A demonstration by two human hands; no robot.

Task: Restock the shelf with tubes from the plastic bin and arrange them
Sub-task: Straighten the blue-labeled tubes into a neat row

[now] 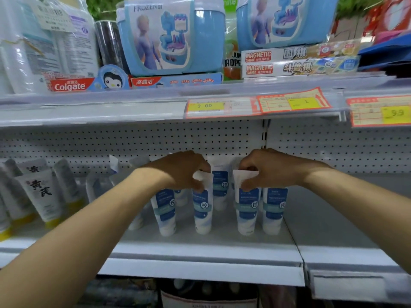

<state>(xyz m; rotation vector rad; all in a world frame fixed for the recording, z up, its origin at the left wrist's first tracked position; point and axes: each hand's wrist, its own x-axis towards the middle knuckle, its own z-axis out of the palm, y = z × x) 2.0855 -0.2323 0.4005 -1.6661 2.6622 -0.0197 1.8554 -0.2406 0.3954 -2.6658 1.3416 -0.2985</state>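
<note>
One view only: your head cam, wide-angle, looking forward and slightly down at the lower shelf (222, 242). You're close. Your forearms come in from 7 and 5 o'clock, and your left hand (180, 170) and right hand (266, 167) sit near centre, each pinching the top of one of the blue-label tubes (202, 210). The upper shelf (89, 103) spans 12 o'clock at about lens height. The pegboard (200, 138) faces you square-on. The frame edges bend and blur.

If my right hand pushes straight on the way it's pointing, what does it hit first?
Past the tube it pinches, the right hand likely meets the rear tube, then the pegboard; depth unclear.
</note>
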